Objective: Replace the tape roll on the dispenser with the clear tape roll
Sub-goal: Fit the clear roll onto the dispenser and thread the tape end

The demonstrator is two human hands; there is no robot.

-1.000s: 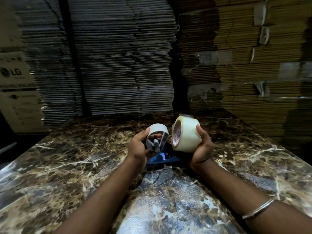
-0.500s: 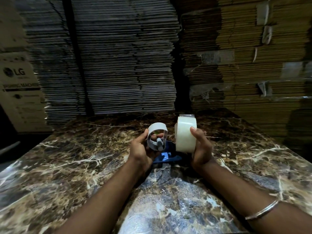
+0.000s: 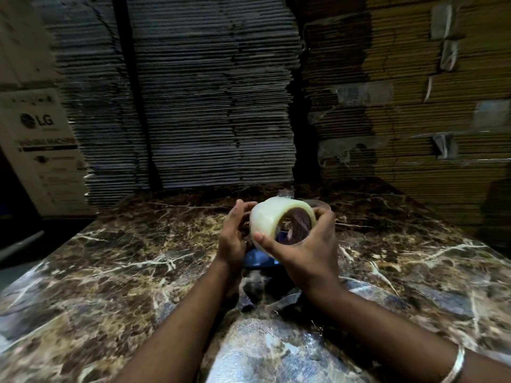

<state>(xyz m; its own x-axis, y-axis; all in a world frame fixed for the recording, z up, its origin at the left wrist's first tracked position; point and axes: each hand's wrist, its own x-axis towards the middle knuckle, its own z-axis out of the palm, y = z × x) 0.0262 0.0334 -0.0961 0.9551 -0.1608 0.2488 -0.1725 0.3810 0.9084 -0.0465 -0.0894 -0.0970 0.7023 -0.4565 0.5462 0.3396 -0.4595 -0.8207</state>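
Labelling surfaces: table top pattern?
Dark brown marble with white and tan veins, glossy; the head view, the only one, shows it.

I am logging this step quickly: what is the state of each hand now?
Left hand: fingers curled beside the clear tape roll; what it holds is hidden.
Right hand: holding the clear tape roll.

Bare forearms, a thin silver bangle (image 3: 453, 367) on the right wrist.
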